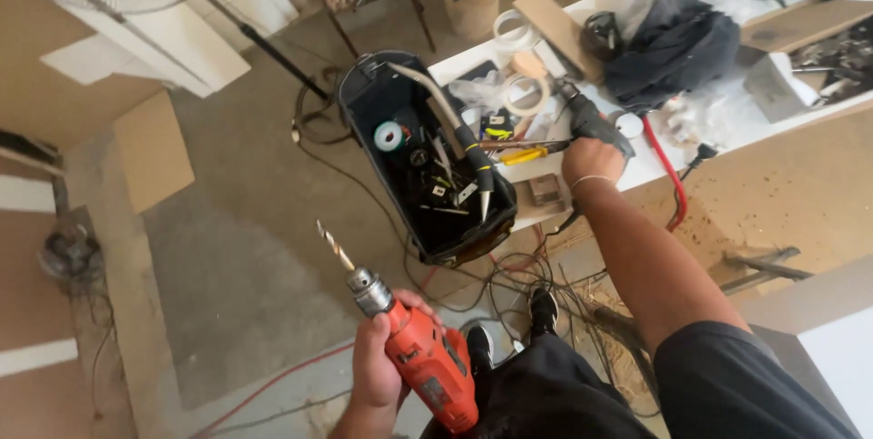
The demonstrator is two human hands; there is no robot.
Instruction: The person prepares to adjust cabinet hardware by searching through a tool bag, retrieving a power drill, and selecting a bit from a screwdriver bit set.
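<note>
While the left hand (pixel 377 362) grips an orange drill (pixel 420 355) bit-up, right-hand fingers (pixel 591 159) — arm outstretched — clasp a dark tool (pixel 591 119).

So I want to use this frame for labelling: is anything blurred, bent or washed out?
Head view: wide-angle bend at the edges; orange drill in the left hand sharp; right hand slightly soft; white bench bright, near washed out.

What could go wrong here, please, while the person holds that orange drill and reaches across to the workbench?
1. The left hand holds the orange drill with its bare bit pointing up and out; it could catch something while attention is on the bench.
2. Loose cables lie tangled around the shoes, a likely trip hazard.
3. The right hand reaches among cluttered tools beside the open black toolbox, which overhangs the bench edge and might tip.
</note>
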